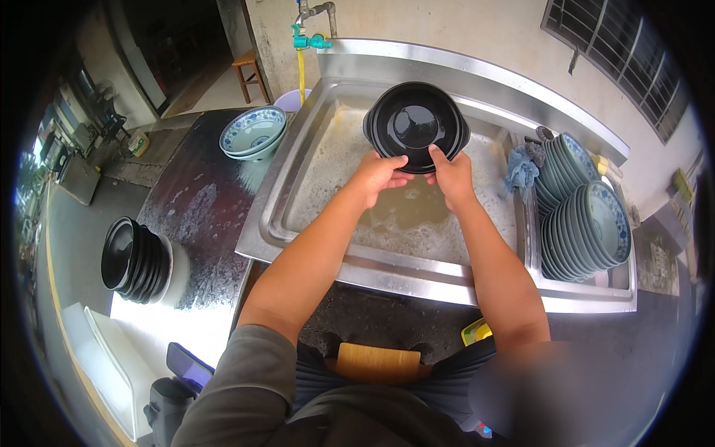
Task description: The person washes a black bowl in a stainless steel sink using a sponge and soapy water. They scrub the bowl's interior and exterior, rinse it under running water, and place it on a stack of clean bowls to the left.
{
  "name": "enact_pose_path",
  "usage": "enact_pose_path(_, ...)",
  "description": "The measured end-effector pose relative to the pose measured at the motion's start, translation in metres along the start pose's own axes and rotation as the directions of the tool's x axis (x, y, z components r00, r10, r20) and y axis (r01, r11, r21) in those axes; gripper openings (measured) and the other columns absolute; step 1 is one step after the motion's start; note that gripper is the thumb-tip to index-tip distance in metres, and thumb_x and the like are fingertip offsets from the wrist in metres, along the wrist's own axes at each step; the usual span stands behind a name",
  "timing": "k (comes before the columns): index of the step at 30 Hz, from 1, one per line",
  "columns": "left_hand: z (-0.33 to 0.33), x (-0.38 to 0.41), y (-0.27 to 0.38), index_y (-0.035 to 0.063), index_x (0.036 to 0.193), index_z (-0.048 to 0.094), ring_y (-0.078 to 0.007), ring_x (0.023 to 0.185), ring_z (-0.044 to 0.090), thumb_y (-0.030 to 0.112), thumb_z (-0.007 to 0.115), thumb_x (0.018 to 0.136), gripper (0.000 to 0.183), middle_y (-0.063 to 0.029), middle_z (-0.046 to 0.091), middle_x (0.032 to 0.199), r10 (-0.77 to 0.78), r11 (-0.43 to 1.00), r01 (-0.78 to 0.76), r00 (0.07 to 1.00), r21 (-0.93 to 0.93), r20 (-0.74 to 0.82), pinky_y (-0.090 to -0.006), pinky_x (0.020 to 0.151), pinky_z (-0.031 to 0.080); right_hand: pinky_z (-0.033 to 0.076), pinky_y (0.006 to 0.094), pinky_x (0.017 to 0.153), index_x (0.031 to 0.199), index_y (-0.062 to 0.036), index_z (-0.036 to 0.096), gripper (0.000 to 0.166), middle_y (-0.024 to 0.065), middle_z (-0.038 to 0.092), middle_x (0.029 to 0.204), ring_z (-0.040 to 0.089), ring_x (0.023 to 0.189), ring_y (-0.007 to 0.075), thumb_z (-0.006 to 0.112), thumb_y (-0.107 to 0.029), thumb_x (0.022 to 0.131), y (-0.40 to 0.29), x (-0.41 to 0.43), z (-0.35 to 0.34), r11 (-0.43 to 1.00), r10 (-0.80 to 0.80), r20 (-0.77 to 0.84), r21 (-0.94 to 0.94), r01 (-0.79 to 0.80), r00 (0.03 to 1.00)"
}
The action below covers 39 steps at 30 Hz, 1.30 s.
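Both of my hands grip a glossy black bowl with side lugs, tilted so its inside faces me. My left hand has the near left rim, thumb on top and fingers beneath. On the near right rim lies the thumb of my right hand, its fingers curled under. The bowl is above a stainless steel sink holding cloudy, sudsy water. No other thing is in either hand.
Stacked patterned bowls and a blue cloth sit at the sink's right. On the dark table at left stand two patterned bowls and stacked black bowls. A teal tap with a yellow hose is behind.
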State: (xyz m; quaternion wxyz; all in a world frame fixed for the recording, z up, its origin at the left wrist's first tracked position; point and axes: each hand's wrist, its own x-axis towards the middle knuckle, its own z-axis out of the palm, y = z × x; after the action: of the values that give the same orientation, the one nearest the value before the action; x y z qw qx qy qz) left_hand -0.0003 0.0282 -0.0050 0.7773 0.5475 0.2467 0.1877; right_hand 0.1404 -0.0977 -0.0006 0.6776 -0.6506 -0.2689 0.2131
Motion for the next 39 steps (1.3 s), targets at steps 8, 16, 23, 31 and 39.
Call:
enact_pose_path(8,0.000,-0.001,0.000,-0.0002,0.115,0.068,-0.0230,0.095,0.075,0.016,0.069,0.100,0.022,-0.0138,0.075,0.108,0.014,1.000,-0.014,1.000,0.008,0.000,-0.0326,0.081,0.062,0.051,0.0298,0.053,0.100,0.0012,0.068,0.024,0.0090,0.071,0.080,0.065,0.063,0.0156,0.067,-0.023,0.104,0.001,-0.001,0.000,1.000,0.012,-0.010,-0.011,-0.012,1.000)
enact_pose_path(16,0.000,-0.001,0.000,-0.0009,0.117,0.069,-0.0218,0.094,0.075,0.018,0.069,0.100,0.025,-0.0133,0.075,0.110,-0.005,0.997,0.005,1.000,0.071,-0.006,-0.0315,0.080,0.061,0.055,0.0325,0.054,0.103,0.0073,0.067,0.029,0.0142,0.073,0.086,0.068,0.063,0.0195,0.068,-0.022,0.103,0.006,0.003,-0.002,0.999,0.037,-0.013,-0.027,-0.037,0.999)
enact_pose_path(23,-0.001,0.001,-0.002,0.0002,0.117,0.069,-0.0207,0.093,0.075,0.018,0.069,0.101,0.024,-0.0124,0.075,0.109,-0.001,0.997,0.001,1.000,0.074,-0.001,-0.0305,0.078,0.060,0.055,0.0322,0.054,0.104,0.0070,0.066,0.028,0.0141,0.073,0.087,0.068,0.063,0.0192,0.068,-0.021,0.102,0.006,0.004,-0.003,0.999,0.044,-0.001,-0.026,-0.044,0.999)
enact_pose_path(31,-0.001,-0.001,0.000,0.0011,0.118,0.068,-0.0200,0.092,0.075,0.017,0.068,0.101,0.024,-0.0116,0.075,0.108,-0.014,0.996,0.015,1.000,0.089,-0.007,-0.0303,0.077,0.060,0.055,0.0328,0.054,0.102,0.0069,0.065,0.028,0.0146,0.072,0.086,0.068,0.064,0.0194,0.069,-0.021,0.101,0.007,0.005,-0.004,0.996,0.077,-0.008,-0.046,-0.077,0.997)
enact_pose_path(39,-0.001,0.001,-0.002,0.0023,0.118,0.067,-0.0203,0.092,0.075,0.018,0.069,0.100,0.024,-0.0109,0.075,0.110,-0.032,0.993,0.035,0.999,0.115,-0.029,-0.0311,0.078,0.059,0.055,0.0343,0.055,0.098,0.0105,0.063,0.036,0.0178,0.072,0.082,0.069,0.064,0.0212,0.071,-0.025,0.100,0.012,0.007,-0.005,0.992,0.107,0.004,-0.073,-0.107,0.994)
